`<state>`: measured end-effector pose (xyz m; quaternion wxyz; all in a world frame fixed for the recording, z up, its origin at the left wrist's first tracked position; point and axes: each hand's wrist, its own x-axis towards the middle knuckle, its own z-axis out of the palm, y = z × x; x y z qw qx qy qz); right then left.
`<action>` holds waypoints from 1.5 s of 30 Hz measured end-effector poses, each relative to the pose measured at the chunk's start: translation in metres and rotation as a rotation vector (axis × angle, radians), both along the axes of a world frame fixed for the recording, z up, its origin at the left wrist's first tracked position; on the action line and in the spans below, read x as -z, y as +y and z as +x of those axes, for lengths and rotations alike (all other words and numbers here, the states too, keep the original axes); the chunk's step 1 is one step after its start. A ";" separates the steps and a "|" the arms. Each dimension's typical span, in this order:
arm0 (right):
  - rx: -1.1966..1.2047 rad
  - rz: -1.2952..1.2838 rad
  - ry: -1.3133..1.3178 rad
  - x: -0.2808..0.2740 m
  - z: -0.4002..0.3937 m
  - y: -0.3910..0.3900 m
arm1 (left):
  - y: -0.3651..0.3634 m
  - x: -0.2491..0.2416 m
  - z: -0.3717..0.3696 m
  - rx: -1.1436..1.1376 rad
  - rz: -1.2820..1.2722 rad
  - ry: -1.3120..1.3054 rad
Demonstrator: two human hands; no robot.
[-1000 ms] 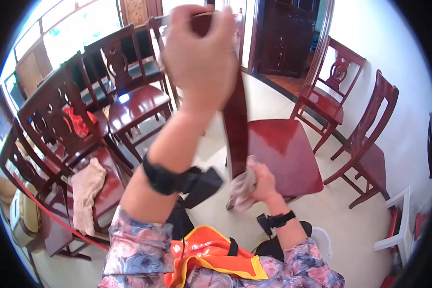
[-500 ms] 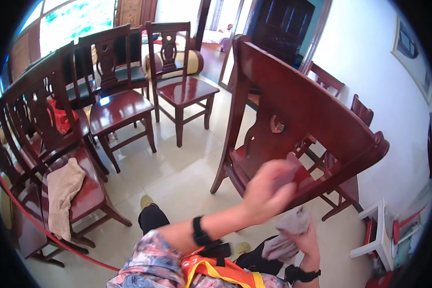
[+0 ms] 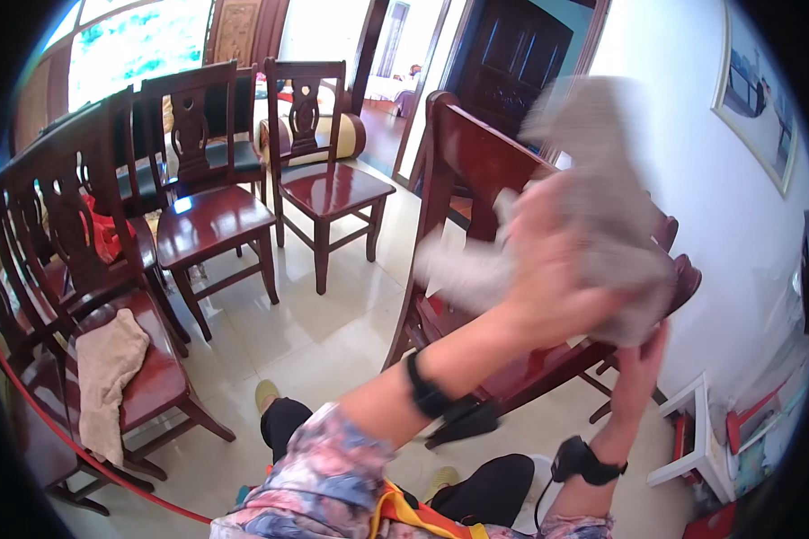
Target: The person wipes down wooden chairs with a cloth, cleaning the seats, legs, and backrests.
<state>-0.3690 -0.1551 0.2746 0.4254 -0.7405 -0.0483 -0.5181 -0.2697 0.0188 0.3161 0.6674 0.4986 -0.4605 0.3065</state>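
A greyish cloth (image 3: 602, 189), smeared by motion, spreads in front of the backrest of a dark red wooden chair (image 3: 436, 171). My left hand (image 3: 557, 269) is wrapped against this cloth, its fingers partly blurred. Below the cloth's lower right edge, my right hand (image 3: 643, 355) reaches up, and its fingers are mostly hidden behind the cloth. The cloth covers much of the chair's top rail and back panel. Both my wrists wear black straps.
Several dark wooden chairs (image 3: 216, 220) line the left side, one with a beige cloth (image 3: 108, 377) on its seat and another with a red bag (image 3: 108, 232). A white stand (image 3: 706, 440) is at the lower right. A framed picture (image 3: 760, 94) hangs on the wall.
The grey cloth has risen from low beside the chair to its backrest and spread out. My left hand has moved up and right onto the cloth; my right hand has also risen.
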 end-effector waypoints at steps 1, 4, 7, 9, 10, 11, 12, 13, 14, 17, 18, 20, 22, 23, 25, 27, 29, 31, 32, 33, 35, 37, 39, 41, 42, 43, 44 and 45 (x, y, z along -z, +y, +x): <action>-0.031 0.064 -0.010 -0.001 0.014 0.001 | -0.021 -0.029 0.006 -0.462 -0.046 -0.204; -0.017 0.068 -0.044 -0.002 0.040 -0.002 | -0.041 -0.053 0.036 -0.560 -0.184 -0.416; -0.003 0.076 -0.128 -0.002 0.049 0.003 | -0.017 -0.055 0.123 -0.826 -0.225 -0.312; -0.020 0.035 -0.126 0.005 0.047 -0.007 | 0.022 -0.058 0.182 -0.869 -0.262 0.073; 0.103 0.103 -0.120 0.007 0.045 -0.003 | 0.020 -0.054 0.233 -1.197 -0.370 0.152; 0.107 0.097 -0.080 0.004 0.044 -0.002 | 0.044 -0.043 0.253 -0.778 -0.228 0.332; 0.056 0.085 -0.046 0.000 0.043 0.000 | 0.035 -0.017 0.318 -0.863 -0.183 0.124; 0.004 0.080 -0.019 -0.002 0.044 0.003 | 0.025 0.015 0.372 -0.937 -0.133 -0.095; -0.020 0.109 -0.046 -0.002 0.049 0.008 | 0.024 0.025 0.352 -0.976 -0.184 -0.201; -0.070 0.093 -0.074 0.001 0.052 0.003 | -0.017 0.113 0.316 -0.354 -0.460 0.321; -0.099 0.087 -0.102 0.002 0.054 0.002 | -0.016 0.148 0.295 -0.596 -0.166 0.277; -0.077 0.093 -0.103 0.002 0.057 0.005 | -0.040 0.257 0.289 -0.831 0.030 0.225; -0.073 0.109 -0.101 0.004 0.059 0.005 | -0.038 0.329 0.276 -1.039 0.455 0.056; -0.071 0.101 -0.083 0.003 0.059 0.001 | -0.033 0.315 0.263 -0.978 0.602 0.197; -0.181 0.128 -0.089 0.005 0.052 -0.004 | -0.027 0.308 0.244 -1.060 0.531 -0.057; -0.214 0.192 -0.068 0.004 0.050 -0.003 | -0.028 0.311 0.244 -0.941 0.756 0.202; -0.200 0.177 -0.067 0.005 0.049 -0.004 | -0.027 0.307 0.240 -0.824 0.953 0.413; -0.213 0.155 -0.079 0.005 0.051 -0.006 | -0.028 0.306 0.226 -0.614 0.536 0.578; -0.218 0.125 -0.102 0.003 0.053 -0.004 | -0.023 0.295 0.214 -0.815 0.639 0.397; -0.220 0.101 -0.126 0.001 0.056 -0.001 | -0.017 0.282 0.203 -0.810 0.645 0.392; -0.192 0.101 -0.141 0.001 0.056 0.002 | -0.005 0.258 0.185 -0.810 1.005 0.270; -0.161 0.102 -0.107 0.000 0.056 0.002 | 0.001 0.300 0.184 -0.457 0.482 0.660; -0.120 0.089 -0.119 0.001 0.058 0.003 | 0.034 0.286 0.153 0.182 0.251 1.464; -0.079 0.059 -0.106 -0.002 0.057 0.008 | 0.044 0.253 0.122 0.293 0.053 1.390; -0.073 0.063 -0.112 0.000 0.056 0.009 | 0.047 0.235 0.109 0.409 -0.147 1.317; -0.060 0.075 -0.124 0.001 0.056 0.010 | 0.044 0.216 0.101 0.413 -0.149 1.311; -0.051 0.079 -0.141 -0.001 0.058 0.010 | 0.035 0.192 0.095 0.561 -0.248 1.127; -0.054 0.067 -0.148 -0.001 0.059 0.010 | 0.023 0.173 0.089 0.699 -0.343 0.938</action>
